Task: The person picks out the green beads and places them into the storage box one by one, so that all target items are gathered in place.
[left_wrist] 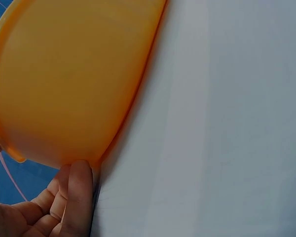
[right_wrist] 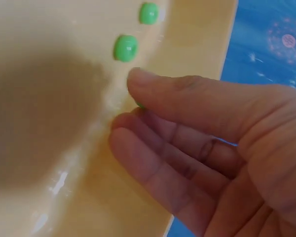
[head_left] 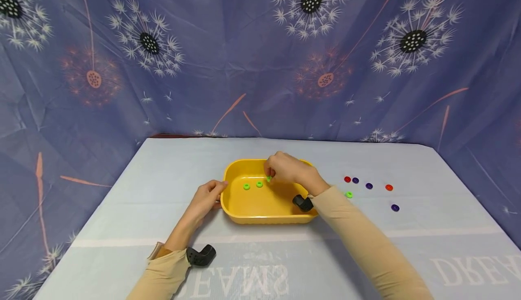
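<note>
A yellow plastic tray (head_left: 264, 202) stands on the table. My left hand (head_left: 205, 197) grips its left end, thumb at the rim and fingers against the outer wall; the left wrist view shows those fingers (left_wrist: 79, 190) touching the wall. Over the tray's far side, my right hand (head_left: 286, 168) pinches a small green ring (head_left: 268, 179). Thumb and fingers hide most of that ring in the right wrist view. Two more green rings, one on the left (head_left: 246, 186) and one beside it (head_left: 259, 184), lie on the tray floor in a row with it.
Right of the tray, loose small rings lie on the white tablecloth (head_left: 122, 200): a green one (head_left: 349, 195), red ones (head_left: 389, 187) and dark blue ones (head_left: 369, 186). A blue curtain with dandelion prints (head_left: 228, 64) hangs behind the table.
</note>
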The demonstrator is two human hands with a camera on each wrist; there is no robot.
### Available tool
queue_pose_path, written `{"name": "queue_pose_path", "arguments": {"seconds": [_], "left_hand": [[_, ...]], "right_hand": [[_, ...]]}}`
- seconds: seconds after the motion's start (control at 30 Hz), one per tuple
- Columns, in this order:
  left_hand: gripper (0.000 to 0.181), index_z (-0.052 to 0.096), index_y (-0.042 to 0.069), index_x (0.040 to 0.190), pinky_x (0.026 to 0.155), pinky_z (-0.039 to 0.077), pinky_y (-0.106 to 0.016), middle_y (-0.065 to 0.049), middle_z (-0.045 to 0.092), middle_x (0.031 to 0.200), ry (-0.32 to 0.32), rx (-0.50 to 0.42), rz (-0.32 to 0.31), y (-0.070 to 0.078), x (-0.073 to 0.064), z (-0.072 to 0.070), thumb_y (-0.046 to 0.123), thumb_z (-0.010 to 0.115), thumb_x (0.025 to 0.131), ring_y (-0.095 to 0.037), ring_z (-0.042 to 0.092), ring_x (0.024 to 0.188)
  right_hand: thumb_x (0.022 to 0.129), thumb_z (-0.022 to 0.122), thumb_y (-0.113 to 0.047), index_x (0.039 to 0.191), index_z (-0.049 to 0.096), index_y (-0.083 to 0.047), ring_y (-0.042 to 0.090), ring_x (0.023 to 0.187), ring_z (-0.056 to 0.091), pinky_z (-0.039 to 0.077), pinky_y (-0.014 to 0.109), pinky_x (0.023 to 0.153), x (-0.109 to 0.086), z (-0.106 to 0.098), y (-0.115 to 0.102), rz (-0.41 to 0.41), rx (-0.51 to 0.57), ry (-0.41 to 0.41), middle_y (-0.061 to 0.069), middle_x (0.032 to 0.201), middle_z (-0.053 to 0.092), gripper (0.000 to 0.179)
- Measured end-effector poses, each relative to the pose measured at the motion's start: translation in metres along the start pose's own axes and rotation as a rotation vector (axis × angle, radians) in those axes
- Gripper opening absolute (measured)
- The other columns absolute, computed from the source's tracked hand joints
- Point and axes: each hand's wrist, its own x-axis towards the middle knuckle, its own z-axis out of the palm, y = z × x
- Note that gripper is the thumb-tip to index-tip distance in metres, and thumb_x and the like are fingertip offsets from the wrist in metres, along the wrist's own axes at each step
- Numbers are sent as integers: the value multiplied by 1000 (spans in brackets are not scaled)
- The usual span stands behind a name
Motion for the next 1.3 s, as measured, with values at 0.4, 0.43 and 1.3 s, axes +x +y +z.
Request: {"name": "queue_pose_path", "arguments": {"seconds": [0.4, 0.43, 1.3], "left_hand": [[40, 61, -4, 115, 68, 57, -21, -10, 60, 98, 12, 8, -14, -4, 2, 2, 33, 53, 101, -13, 60, 78], [40, 61, -3, 114, 69, 57, -21, -10, 60, 98, 12, 10, -14, -4, 2, 2, 33, 53, 101, -13, 60, 79], [41, 60, -4, 116, 68, 56, -20, -10, 60, 98, 12, 7, -12, 1, 3, 2, 34, 53, 101, -12, 60, 78]], "right_hand": [[77, 79, 1, 79, 69, -8, 13, 66, 48, 40, 23, 61, 2, 11, 4, 80, -47, -98, -3, 70, 58, 14], [76, 79, 1, 79, 69, -8, 13, 66, 48, 40, 23, 61, 2, 11, 4, 82, -49, -98, -3, 70, 58, 14], [79, 82, -7, 80, 68, -8, 14, 66, 48, 40, 23, 60, 5, 15, 2, 172, -44, -120, -1, 72, 57, 14]]}}
